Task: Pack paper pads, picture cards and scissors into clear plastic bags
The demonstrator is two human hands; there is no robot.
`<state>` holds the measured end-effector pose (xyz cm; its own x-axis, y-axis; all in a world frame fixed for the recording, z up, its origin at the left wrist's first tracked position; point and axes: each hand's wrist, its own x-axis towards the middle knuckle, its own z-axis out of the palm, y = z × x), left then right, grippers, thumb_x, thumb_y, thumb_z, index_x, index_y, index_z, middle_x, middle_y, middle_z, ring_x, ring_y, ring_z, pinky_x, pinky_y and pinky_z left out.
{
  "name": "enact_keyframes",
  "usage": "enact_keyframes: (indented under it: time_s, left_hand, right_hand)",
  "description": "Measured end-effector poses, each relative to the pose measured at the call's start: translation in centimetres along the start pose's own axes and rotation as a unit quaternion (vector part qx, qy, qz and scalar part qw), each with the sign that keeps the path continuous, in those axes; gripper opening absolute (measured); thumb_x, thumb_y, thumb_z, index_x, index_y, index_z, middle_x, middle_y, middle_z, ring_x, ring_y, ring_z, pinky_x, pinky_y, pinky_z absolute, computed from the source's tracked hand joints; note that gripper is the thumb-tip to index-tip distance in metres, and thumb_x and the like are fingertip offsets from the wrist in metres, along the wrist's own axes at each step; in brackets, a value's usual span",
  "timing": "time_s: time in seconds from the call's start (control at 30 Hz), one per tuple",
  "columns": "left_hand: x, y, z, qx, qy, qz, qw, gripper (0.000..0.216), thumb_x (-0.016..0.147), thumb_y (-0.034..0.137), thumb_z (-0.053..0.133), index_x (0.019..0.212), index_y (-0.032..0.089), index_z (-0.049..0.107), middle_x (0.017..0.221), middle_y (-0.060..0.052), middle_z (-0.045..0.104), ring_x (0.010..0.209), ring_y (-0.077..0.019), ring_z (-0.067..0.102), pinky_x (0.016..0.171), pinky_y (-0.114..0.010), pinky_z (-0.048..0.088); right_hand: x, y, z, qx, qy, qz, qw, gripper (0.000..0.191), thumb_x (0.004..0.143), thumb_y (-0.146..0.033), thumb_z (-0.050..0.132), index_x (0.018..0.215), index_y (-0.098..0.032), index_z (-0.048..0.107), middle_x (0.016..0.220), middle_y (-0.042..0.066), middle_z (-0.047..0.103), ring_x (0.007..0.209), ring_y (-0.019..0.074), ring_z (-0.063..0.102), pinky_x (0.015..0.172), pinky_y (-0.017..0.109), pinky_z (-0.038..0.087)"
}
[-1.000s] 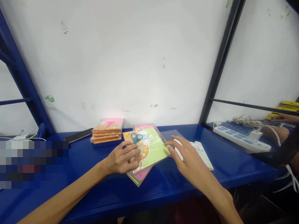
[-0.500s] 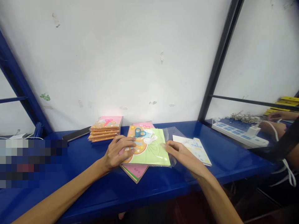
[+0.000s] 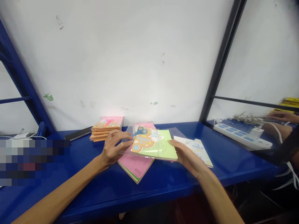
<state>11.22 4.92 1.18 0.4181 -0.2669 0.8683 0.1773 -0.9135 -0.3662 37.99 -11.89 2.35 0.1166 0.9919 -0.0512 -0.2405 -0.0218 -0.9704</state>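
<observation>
A booklet with a light green and orange cover lies partly inside a clear plastic bag, its right part outside. Blue-handled scissors rest on the cover, their blades pointing left. My left hand is closed, pinching the bag at its left side. With thumb on top, my right hand grips the booklet's right edge; its fingers are hidden underneath. Below them lie pink sheets or booklets, turned at an angle. A white card or booklet with blue print sits beside my right hand.
Bagged orange and pink booklets are stacked behind my left hand. A black phone-like slab leans left of them. On the right are a white power strip and another person's hand. The blue table meets a white wall.
The booklet's right end has shifted right and now sticks out of the bag, while the bag extends further left. My right hand has gone from the bag's edge to gripping the booklet.
</observation>
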Motion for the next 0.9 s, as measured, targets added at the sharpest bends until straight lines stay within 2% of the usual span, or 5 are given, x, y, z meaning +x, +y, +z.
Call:
enact_keyframes:
  time_s: [0.2,0.33,0.5,0.67,0.9]
  left_hand:
    - [0.1,0.0,0.0,-0.001,-0.01,0.013,1.0,0.018,0.096,0.013,0.06,0.108,0.024,0.068,0.101,-0.006,0.078,0.098,-0.0198,0.074,0.084,-0.039,0.052]
    - [0.1,0.1,0.0,-0.004,-0.01,0.002,1.0,0.014,0.097,0.015,0.06,0.107,0.023,0.066,0.101,-0.008,0.078,0.098,-0.0206,0.074,0.084,-0.041,0.052]
    - [0.1,0.2,0.0,-0.01,-0.025,-0.007,1.0,0.016,0.096,0.012,0.058,0.105,0.023,0.065,0.1,-0.008,0.078,0.099,-0.0219,0.074,0.084,-0.041,0.052]
    - [-0.1,-0.3,0.4,-0.002,-0.051,-0.018,0.999,0.024,0.093,0.001,0.056,0.101,0.022,0.066,0.103,-0.009,0.078,0.107,-0.0233,0.072,0.088,-0.042,0.054]
    - [-0.4,-0.8,0.7,0.01,-0.042,-0.054,0.998,0.028,0.087,-0.004,0.06,0.096,0.022,0.064,0.097,-0.004,0.077,0.095,-0.0186,0.071,0.083,-0.035,0.055]
  right_hand:
    - [0.8,0.8,-0.7,0.0,-0.007,0.036,0.999,0.033,0.09,-0.048,0.066,0.1,-0.017,0.072,0.076,0.004,0.073,0.057,0.0126,0.062,0.053,0.022,0.048]
    - [0.7,0.6,-0.5,-0.101,0.004,0.031,0.994,0.044,0.094,-0.058,0.059,0.102,-0.017,0.071,0.074,0.004,0.072,0.056,0.0127,0.064,0.05,0.021,0.043]
    - [0.3,0.3,0.2,-0.186,0.033,0.007,0.982,0.045,0.087,-0.057,0.07,0.108,-0.017,0.065,0.069,0.001,0.071,0.056,0.0125,0.064,0.047,0.018,0.041]
    - [0.1,-0.3,-1.5,-0.142,0.04,0.005,0.989,0.045,0.089,-0.053,0.07,0.12,-0.021,0.059,0.081,0.005,0.077,0.051,0.0122,0.067,0.036,0.015,0.034]
    - [1.2,0.3,-5.2,-0.056,0.059,0.011,0.997,0.033,0.086,-0.042,0.078,0.107,-0.019,0.064,0.079,0.005,0.075,0.047,0.0107,0.062,0.033,0.015,0.039]
